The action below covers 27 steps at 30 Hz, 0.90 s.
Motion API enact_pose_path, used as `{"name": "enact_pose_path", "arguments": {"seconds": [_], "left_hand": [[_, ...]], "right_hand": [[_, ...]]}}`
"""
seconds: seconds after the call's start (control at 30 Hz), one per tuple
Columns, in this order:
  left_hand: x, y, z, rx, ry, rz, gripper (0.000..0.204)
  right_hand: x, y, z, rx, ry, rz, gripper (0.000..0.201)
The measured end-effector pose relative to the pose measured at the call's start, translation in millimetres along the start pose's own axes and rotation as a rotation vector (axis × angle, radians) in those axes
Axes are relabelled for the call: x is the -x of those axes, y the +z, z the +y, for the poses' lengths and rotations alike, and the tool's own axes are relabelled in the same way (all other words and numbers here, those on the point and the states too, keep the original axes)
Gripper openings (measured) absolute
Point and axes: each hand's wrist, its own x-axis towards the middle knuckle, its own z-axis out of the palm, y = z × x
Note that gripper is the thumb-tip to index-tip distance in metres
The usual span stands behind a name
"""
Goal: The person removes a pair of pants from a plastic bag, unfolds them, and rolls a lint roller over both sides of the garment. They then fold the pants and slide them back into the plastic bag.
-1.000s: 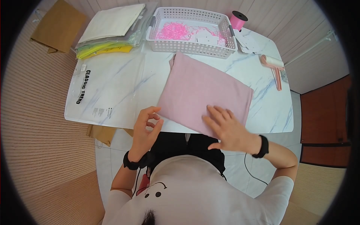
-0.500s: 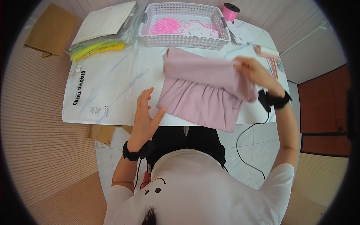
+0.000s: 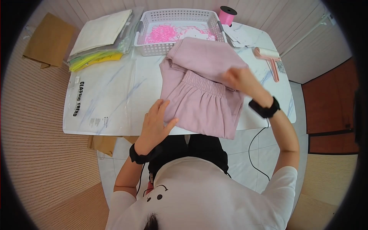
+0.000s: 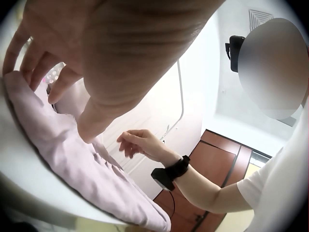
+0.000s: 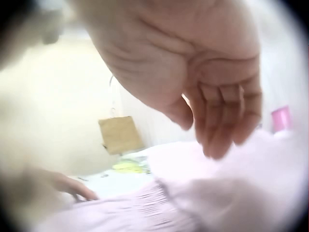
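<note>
A pink garment [image 3: 203, 117] lies on the table in front of the person, its gathered elastic waistband [image 3: 203, 83] showing across the middle. The upper part [image 3: 207, 53] is folded back toward the basket and overlaps its front wall in the head view. My left hand [image 3: 153, 124] rests at the garment's left edge with fingers extended and thumb spread. Above the cloth on the right is my right hand [image 3: 245, 84], blurred in the head view. In the right wrist view its fingers [image 5: 222, 116] hang loosely bent, with nothing between them and the thumb.
A clear bag printed CLASSIC TREND [image 3: 99, 96] covers the table's left side, below a stack of bagged clothes [image 3: 101, 32]. At the back stands a white basket [image 3: 153, 50] with pink strings. A pink ribbon spool [image 3: 227, 17] and a lint roller [image 3: 268, 53] are at right.
The garment's top layer was lifted by the right hand and turned back away from the person, exposing the waistband. The right hand then left the cloth. The left hand came onto the garment's left edge.
</note>
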Motion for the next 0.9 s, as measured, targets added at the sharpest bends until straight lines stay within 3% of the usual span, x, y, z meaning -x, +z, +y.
{"name": "enact_pose_path", "arguments": {"seconds": [0.03,0.13,0.23,0.33,0.43,0.5,0.53,0.6,0.63,0.7,0.77,0.83,0.9], "left_hand": [[0,1,2,-0.011,-0.007,-0.013,0.060],[-1,7,4,-0.129,0.025,0.039,0.059],[0,5,10,-0.106,0.035,0.085,0.060],[5,-10,21,0.123,-0.142,0.007,0.061],[24,-18,20,0.641,-0.303,-0.157,0.055],[31,-14,21,1.309,-0.371,-0.293,0.054],[32,-13,22,1.643,-0.396,-0.354,0.053],[32,-17,29,1.785,-0.539,-0.330,0.055],[31,-17,33,1.857,-0.610,-0.312,0.055],[30,-12,33,1.664,-0.633,-0.302,0.057],[33,-10,31,1.563,-0.642,-0.285,0.057],[39,-12,29,1.560,-0.634,-0.262,0.055],[42,-14,26,1.551,-0.582,-0.248,0.055]], "right_hand": [[11,6,-15,-0.031,0.134,-0.215,0.040],[35,54,-8,-0.052,0.041,-0.051,0.053],[39,69,-4,-0.426,0.079,0.006,0.067],[50,53,-20,-0.727,0.124,-0.031,0.068],[72,47,-60,-0.698,-0.104,0.047,0.066],[87,43,-86,-0.522,-0.273,-0.154,0.062],[90,46,-95,-0.427,-0.447,-0.212,0.058],[93,52,-107,-0.223,-0.794,-0.328,0.050],[91,53,-109,-0.254,-0.842,-0.329,0.047],[84,56,-113,-0.319,-0.950,-0.338,0.040],[52,49,-86,0.007,-0.970,-0.116,0.035],[20,43,-53,0.067,-0.668,0.135,0.050],[4,38,-24,0.424,-0.470,0.378,0.066]]}}
